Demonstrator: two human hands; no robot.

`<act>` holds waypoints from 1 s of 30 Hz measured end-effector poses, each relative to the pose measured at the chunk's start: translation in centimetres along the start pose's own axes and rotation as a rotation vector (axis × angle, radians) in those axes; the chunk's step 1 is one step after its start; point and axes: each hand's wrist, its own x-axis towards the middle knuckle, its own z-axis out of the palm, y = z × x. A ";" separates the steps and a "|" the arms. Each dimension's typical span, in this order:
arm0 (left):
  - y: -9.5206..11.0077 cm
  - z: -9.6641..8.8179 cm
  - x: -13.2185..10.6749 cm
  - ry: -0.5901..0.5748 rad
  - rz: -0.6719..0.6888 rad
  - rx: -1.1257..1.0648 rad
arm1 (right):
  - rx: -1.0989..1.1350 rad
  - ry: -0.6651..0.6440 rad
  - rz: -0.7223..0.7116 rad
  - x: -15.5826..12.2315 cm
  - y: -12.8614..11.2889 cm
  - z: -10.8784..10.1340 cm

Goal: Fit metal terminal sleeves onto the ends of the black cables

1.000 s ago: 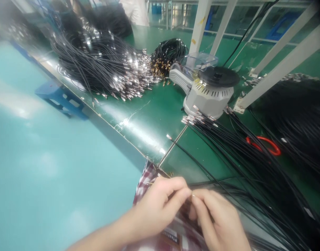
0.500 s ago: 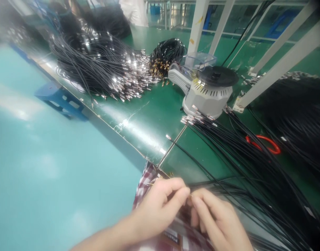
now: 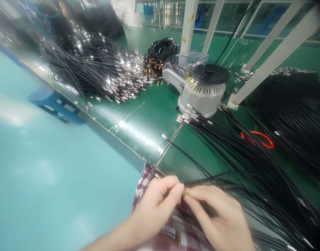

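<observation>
My left hand (image 3: 156, 205) and my right hand (image 3: 217, 216) meet fingertip to fingertip at the near edge of the green bench. Both are closed in a pinch around a tiny brass-coloured part (image 3: 184, 192). A thin black cable (image 3: 201, 183) runs to the right hand's fingers; whether the part sits on its end is not clear. Below the hands lies a red-and-white checked cloth (image 3: 144, 181). Many black cables with metal tips (image 3: 228, 139) fan across the bench just beyond the hands.
A grey round machine with a black disc top (image 3: 201, 90) stands mid-bench. A big heap of silver-tipped black cables (image 3: 97, 73) lies at the back left, a coil with gold tips (image 3: 160, 57) behind it. Red-handled scissors (image 3: 258, 139) rest on the right. White frame legs (image 3: 275, 52) rise at the back.
The view has shifted a little left and down. My fingertips have closed tighter together, and the brass-coloured part now shows between them.
</observation>
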 end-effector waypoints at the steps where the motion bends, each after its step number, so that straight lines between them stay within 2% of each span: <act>1: 0.0 0.0 -0.1 -0.001 0.019 0.026 | 0.043 -0.014 0.038 0.1 -0.1 0.0; 7: 0.0 -0.2 -0.2 -0.012 0.093 0.174 | 0.122 -0.099 0.221 0.5 -0.4 -0.5; 10: 0.1 -0.2 -0.2 -0.017 0.095 0.189 | 0.100 -0.168 0.248 0.7 -0.5 -0.7; 12: 0.1 -0.2 -0.1 -0.029 0.088 0.176 | 0.020 -0.144 0.142 0.8 -0.4 -0.8; 15: 0.0 0.0 0.1 -0.025 0.065 0.156 | -0.163 -0.036 -0.127 0.9 -0.4 -0.7; 17: -0.1 0.1 0.2 -0.023 0.055 0.146 | -0.225 -0.016 -0.205 1.0 -0.4 -0.6; 22: -0.1 0.1 -0.1 -0.022 0.075 0.215 | -0.050 -0.085 0.042 0.6 -0.1 -0.6; 25: 0.1 0.0 -0.1 -0.018 0.078 0.249 | -0.022 -0.085 0.101 0.5 0.0 -0.8; 30: 0.4 0.1 -0.2 -0.036 0.098 0.227 | -0.012 -0.236 0.164 0.7 -0.4 -1.2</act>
